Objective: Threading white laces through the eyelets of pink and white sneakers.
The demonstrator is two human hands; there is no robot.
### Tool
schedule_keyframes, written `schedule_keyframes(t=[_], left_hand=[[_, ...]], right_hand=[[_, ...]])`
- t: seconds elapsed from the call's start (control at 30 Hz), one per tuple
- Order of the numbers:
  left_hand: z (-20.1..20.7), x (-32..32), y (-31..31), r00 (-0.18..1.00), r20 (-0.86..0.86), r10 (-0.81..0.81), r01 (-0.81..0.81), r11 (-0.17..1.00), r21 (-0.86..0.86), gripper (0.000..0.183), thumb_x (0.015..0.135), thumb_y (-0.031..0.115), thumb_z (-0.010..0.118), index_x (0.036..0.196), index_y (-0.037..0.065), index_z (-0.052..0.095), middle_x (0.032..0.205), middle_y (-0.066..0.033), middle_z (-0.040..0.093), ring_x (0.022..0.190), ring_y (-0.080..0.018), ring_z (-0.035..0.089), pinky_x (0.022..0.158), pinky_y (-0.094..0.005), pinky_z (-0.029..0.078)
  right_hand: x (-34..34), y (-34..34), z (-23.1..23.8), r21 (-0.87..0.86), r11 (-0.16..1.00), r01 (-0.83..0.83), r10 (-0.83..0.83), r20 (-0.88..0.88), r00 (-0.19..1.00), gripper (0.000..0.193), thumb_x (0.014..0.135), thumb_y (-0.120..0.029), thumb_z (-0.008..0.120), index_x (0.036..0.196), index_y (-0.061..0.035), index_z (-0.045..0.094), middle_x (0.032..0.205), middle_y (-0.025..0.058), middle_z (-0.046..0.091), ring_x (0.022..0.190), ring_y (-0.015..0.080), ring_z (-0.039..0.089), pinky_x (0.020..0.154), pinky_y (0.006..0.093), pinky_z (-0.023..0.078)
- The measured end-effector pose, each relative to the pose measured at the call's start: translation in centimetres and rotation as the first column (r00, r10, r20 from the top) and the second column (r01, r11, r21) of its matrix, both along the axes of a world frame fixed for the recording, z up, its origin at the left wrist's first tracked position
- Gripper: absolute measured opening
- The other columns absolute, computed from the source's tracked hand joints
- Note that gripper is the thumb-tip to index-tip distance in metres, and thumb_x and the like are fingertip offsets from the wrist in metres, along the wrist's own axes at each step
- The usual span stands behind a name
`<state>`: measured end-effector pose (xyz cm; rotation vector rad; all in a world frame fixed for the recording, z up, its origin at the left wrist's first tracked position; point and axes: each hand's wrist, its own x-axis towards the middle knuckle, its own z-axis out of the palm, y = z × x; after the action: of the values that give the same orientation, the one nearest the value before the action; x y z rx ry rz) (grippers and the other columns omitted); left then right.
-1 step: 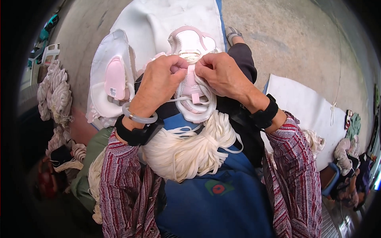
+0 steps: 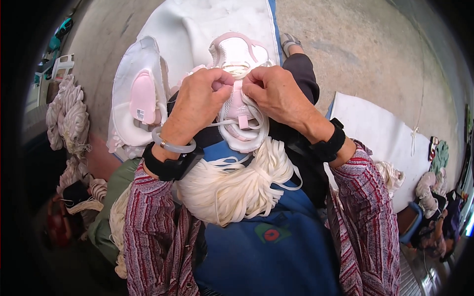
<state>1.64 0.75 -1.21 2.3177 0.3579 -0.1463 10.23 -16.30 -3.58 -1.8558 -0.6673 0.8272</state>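
Centrally placed is a white-and-pink fabric shoe (image 2: 238,103). By its flat cream lace (image 2: 236,71), the left hand (image 2: 200,98) and right hand (image 2: 277,92) are pinched narrow; what is gripped cannot be told. Lace is best drawn evenly, untwisted, and kept clear of the thick, loose cream lace bundle (image 2: 237,190) nearer.

You have room above the far edge of the white cover (image 2: 212,19), beyond the pink-and-white shoe (image 2: 230,48). Only a narrow gap separates your left hand (image 2: 203,96) from your right hand (image 2: 272,91). Toward you, the cream lace bundle (image 2: 237,190) blocks a low pass; the pink insole (image 2: 143,96) obstructs the cover's left edge, and a dark-trousered leg (image 2: 302,74) its right.
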Motion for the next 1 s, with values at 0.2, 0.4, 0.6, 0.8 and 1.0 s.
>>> schedule_keyframes(t=[0.2, 0.4, 0.6, 0.8, 1.0], left_hand=[[0.0, 0.2, 0.0, 0.999, -0.047, 0.024, -0.027, 0.998, -0.060, 0.020, 0.080, 0.009, 0.062, 0.096, -0.001, 0.070, 0.084, -0.0178, 0.066, 0.078, -0.0264, 0.066, 0.075, -0.0344, 0.052], [-0.2, 0.2, 0.4, 0.998, -0.065, -0.003, -0.003, 0.995, -0.096, 0.019, 0.084, 0.007, 0.061, 0.097, -0.004, 0.068, 0.081, -0.0051, 0.067, 0.074, -0.0105, 0.058, 0.068, -0.0254, 0.048], [-0.1, 0.7, 0.0, 0.989, -0.128, 0.070, -0.088, 0.986, -0.143, 0.019, 0.079, 0.008, 0.062, 0.093, -0.002, 0.068, 0.080, -0.0124, 0.067, 0.073, -0.0188, 0.063, 0.072, -0.0300, 0.051], [0.1, 0.3, -0.1, 0.995, -0.070, 0.071, -0.077, 0.993, -0.089, 0.016, 0.079, 0.009, 0.062, 0.090, -0.001, 0.068, 0.080, -0.0147, 0.066, 0.073, -0.0238, 0.064, 0.071, -0.0333, 0.051], [0.3, -0.2, -0.6, 0.988, 0.089, -0.124, 0.105, 0.975, 0.193, 0.013, 0.080, 0.010, 0.062, 0.088, 0.000, 0.065, 0.083, -0.0192, 0.060, 0.081, -0.0371, 0.060, 0.074, -0.0455, 0.048]], right_hand=[[0.1, 0.4, -0.2, -0.143, 0.989, -0.039, 0.095, 0.403, 0.910, 0.024, 0.084, -0.014, 0.063, 0.083, 0.0090, 0.065, 0.065, 0.0196, 0.062, 0.056, 0.0207, 0.059, 0.057, 0.0335, 0.048], [0.6, 0.4, -0.8, -0.103, 0.991, 0.080, -0.102, -0.227, 0.968, 0.021, 0.085, -0.014, 0.063, 0.084, 0.0062, 0.068, 0.067, 0.0033, 0.061, 0.059, 0.0096, 0.052, 0.053, 0.0249, 0.043], [-0.2, 0.9, -0.9, -0.065, 0.992, 0.106, -0.105, 0.022, 0.994, 0.021, 0.083, -0.012, 0.059, 0.081, 0.0081, 0.065, 0.070, 0.0193, 0.063, 0.062, 0.0273, 0.060, 0.060, 0.0361, 0.048], [-1.4, 1.0, -0.4, -0.026, 0.996, 0.080, -0.065, 0.361, 0.930, 0.017, 0.079, -0.007, 0.057, 0.079, 0.0098, 0.060, 0.076, 0.0308, 0.062, 0.076, 0.0435, 0.065, 0.069, 0.0458, 0.053], [-1.1, 0.5, -0.2, -0.117, 0.991, 0.069, -0.008, 0.453, 0.892, 0.018, 0.084, -0.009, 0.053, 0.082, 0.0059, 0.063, 0.077, 0.0262, 0.063, 0.074, 0.0391, 0.065, 0.070, 0.0436, 0.050]])
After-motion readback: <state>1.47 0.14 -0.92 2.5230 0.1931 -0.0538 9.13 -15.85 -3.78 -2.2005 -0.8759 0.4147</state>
